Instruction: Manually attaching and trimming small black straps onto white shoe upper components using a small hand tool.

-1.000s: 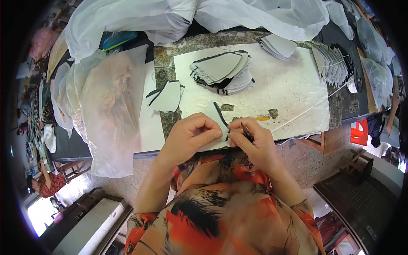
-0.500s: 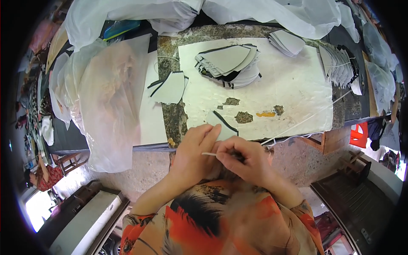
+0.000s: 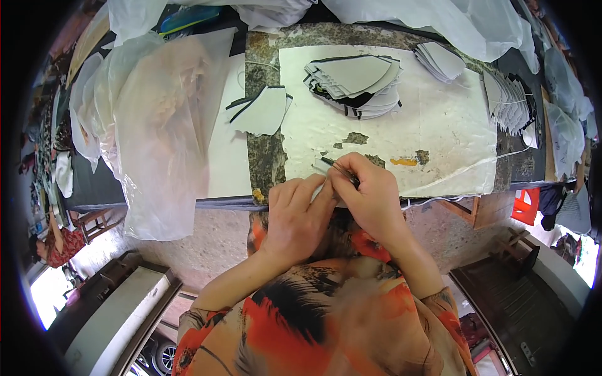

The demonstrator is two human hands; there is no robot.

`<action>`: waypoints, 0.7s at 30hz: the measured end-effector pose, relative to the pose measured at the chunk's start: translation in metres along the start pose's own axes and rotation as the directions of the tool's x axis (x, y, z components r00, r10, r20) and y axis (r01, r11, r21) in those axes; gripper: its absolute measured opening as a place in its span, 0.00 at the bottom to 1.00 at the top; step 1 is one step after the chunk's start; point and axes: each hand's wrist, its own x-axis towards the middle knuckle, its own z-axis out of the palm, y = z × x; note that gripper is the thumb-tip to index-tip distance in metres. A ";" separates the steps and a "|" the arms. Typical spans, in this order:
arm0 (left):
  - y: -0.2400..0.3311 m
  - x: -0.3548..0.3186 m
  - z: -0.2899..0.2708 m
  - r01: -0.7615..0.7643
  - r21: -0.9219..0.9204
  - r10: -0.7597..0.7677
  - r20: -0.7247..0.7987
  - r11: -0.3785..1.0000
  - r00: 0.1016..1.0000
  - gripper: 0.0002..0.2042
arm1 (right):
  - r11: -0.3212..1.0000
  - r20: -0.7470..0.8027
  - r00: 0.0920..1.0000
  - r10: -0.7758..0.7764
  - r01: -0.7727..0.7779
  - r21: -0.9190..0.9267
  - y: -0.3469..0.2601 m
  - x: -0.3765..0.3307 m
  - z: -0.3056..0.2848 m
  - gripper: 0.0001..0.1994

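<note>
Both of my hands meet at the near edge of the table. My left hand (image 3: pixel 296 216) is closed, its fingertips pressed on a small white panel with a black edge (image 3: pixel 322 167). Only a corner of this panel and part of its dark edge show; my fingers cover the rest. My right hand (image 3: pixel 371 193) pinches along the panel's dark edge, thumb and forefinger together. Beyond my hands lies a pile of similar white, black-edged panels (image 3: pixel 351 76). A smaller group of them (image 3: pixel 264 111) rests to the left.
A worn white sheet (image 3: pixel 439 131) covers a rough board (image 3: pixel 266 153) on the table. Another white stack (image 3: pixel 440 61) and a tied bundle (image 3: pixel 506 103) lie at the right. A clear plastic bag (image 3: pixel 164 138) hangs over the left edge. More plastic (image 3: pixel 433 25) lies along the back.
My right hand has moved forward and up, over the small panel's dark edge, covering more of it. A thin pale strip seen at its fingertips before no longer shows there. The view has shifted slightly.
</note>
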 end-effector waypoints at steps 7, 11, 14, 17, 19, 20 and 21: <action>-0.005 0.000 0.000 -0.016 -0.052 0.015 -0.027 0.999 1.000 0.16 | 0.980 -0.036 0.998 -0.046 0.038 -0.197 -0.001 0.005 0.005 0.08; -0.010 0.003 0.000 -0.036 -0.055 0.034 -0.040 0.998 0.999 0.16 | 0.986 -0.026 1.000 -0.009 0.004 -0.168 -0.004 0.004 0.003 0.09; -0.012 0.001 0.003 -0.070 -0.044 0.068 -0.064 0.997 0.996 0.16 | 0.982 -0.022 0.999 -0.038 0.033 -0.184 -0.004 0.004 0.003 0.09; -0.012 0.002 0.003 -0.079 -0.043 0.075 -0.070 0.996 0.995 0.16 | 0.961 -0.015 0.999 -0.050 0.044 -0.274 -0.005 0.005 0.005 0.09; -0.009 0.004 0.000 -0.048 -0.052 0.046 -0.053 0.997 0.998 0.14 | 0.954 -0.015 0.998 -0.065 0.058 -0.293 -0.003 0.005 0.007 0.09; -0.009 0.003 0.000 -0.049 -0.052 0.046 -0.052 0.997 0.998 0.14 | 0.948 -0.013 0.997 -0.081 0.073 -0.311 -0.002 0.005 0.007 0.08; -0.009 0.003 0.001 -0.046 -0.050 0.043 -0.055 0.998 0.998 0.15 | 0.948 -0.013 0.997 -0.081 0.073 -0.311 -0.003 0.005 0.008 0.08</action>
